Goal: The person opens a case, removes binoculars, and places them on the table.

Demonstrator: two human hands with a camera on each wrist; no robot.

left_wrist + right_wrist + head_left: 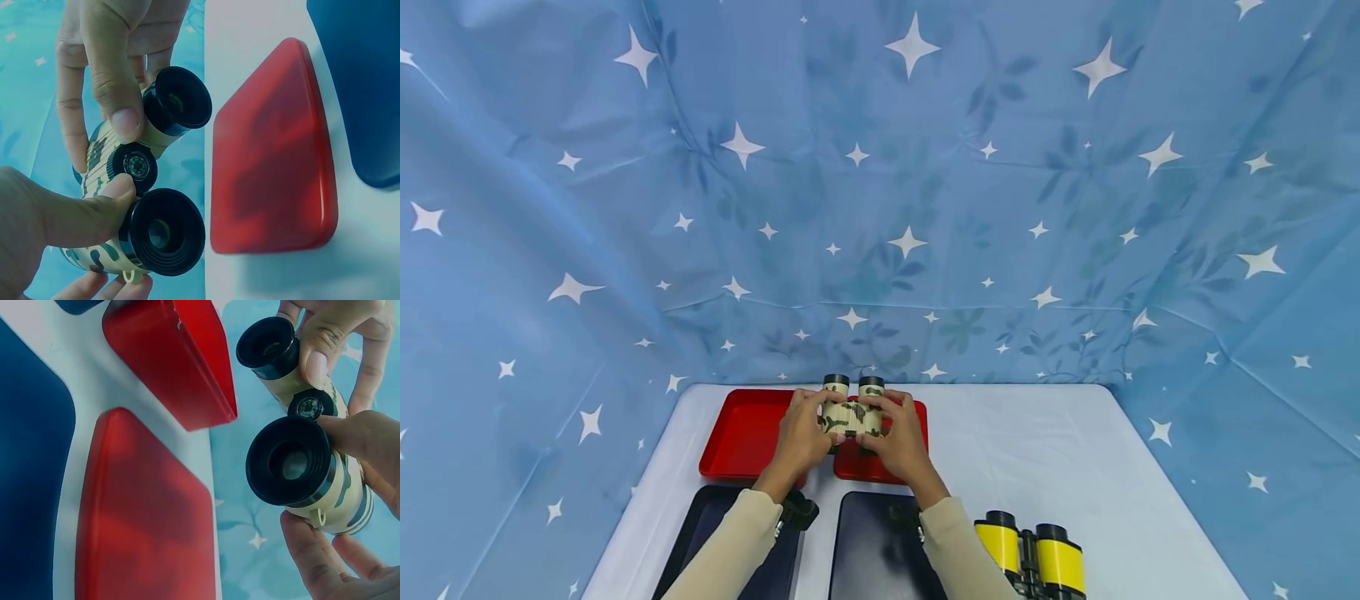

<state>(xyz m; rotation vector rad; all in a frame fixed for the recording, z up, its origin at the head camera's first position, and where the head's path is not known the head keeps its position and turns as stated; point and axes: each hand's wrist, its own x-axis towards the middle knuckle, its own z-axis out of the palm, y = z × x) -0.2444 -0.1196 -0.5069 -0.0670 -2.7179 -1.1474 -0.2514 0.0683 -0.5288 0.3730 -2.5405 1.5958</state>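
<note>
A pair of camouflage binoculars (853,417) is held up in both hands, above the right-hand red tray (917,450). The left hand (803,432) grips one barrel from the left, and the right hand (898,432) grips the other from the right. In the left wrist view both thumbs lie beside the central wheel, which carries a small compass (136,165). The black eyecups (289,461) face back toward the person. Part of the barrels is hidden behind the fingers.
Another red tray (741,433) lies at the back left. Two dark blue trays (880,542) are nearer the front, partly covered by the sleeves. Yellow and black binoculars (1062,567) stand at the front right. A blue star-patterned curtain (910,192) rises behind the white table (1037,450).
</note>
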